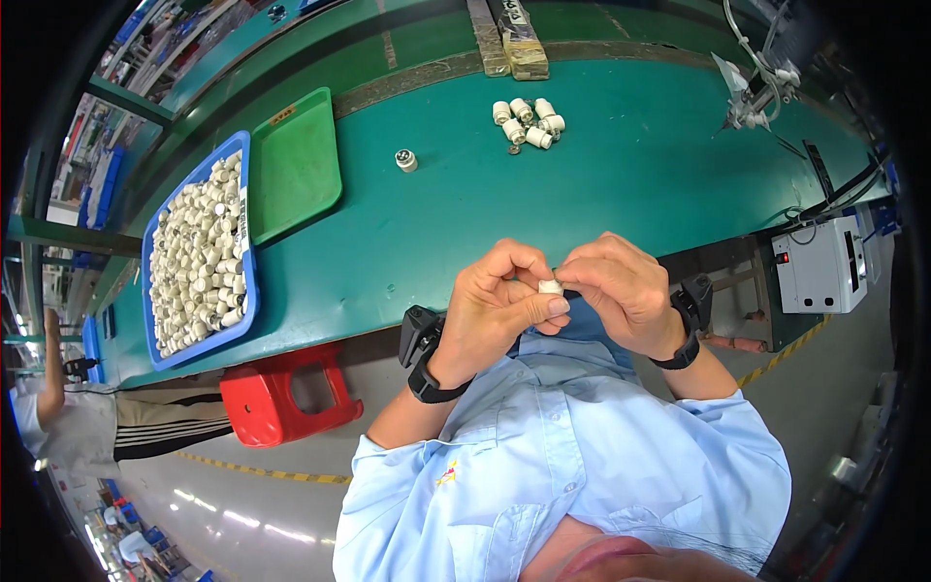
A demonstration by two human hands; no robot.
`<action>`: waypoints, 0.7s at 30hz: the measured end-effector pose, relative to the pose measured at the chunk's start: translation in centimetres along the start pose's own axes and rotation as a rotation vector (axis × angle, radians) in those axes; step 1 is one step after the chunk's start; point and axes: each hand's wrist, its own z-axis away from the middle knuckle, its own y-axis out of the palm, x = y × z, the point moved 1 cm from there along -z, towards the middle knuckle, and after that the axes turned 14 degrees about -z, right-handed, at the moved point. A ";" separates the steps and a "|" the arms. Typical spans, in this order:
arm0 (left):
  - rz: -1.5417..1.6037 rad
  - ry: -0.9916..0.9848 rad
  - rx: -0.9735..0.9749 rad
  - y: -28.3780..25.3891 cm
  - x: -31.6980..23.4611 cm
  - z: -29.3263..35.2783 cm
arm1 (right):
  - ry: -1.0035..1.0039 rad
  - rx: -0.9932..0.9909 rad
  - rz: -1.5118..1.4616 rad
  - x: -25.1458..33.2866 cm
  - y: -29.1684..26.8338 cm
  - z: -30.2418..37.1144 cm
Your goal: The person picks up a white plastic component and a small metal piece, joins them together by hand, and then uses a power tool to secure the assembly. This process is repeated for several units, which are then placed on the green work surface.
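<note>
In front of my chest, at the table's near edge, my left hand holds a small white cylindrical part between thumb and fingers. My right hand is closed in a pinch at the upper end of the same part. Its fingertips cover that end, so I cannot make out details there. One similar part stands alone on the green tabletop, its metal-fitted end facing up. Farther right lies a loose cluster of several such white parts, some upright and some on their sides.
At the left, a blue tray is heaped with white parts, beside a green tray. Taped bars lie at the back. A metal fixture and a white box are at right. A red stool and another person are at left.
</note>
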 end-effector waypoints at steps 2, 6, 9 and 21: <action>0.014 0.004 0.000 0.0 -0.1 0.0 | -0.032 0.057 0.024 0.1 -0.3 -0.3; 0.023 -0.019 0.000 -0.1 -0.3 0.0 | -0.047 0.136 0.045 0.5 -0.8 -1.0; -0.006 -0.019 -0.003 -0.1 -0.4 0.0 | -0.054 0.170 0.059 0.5 -0.9 -1.3; -0.027 -0.012 -0.035 0.1 0.1 0.3 | -0.030 0.262 -0.003 0.2 -1.4 -1.7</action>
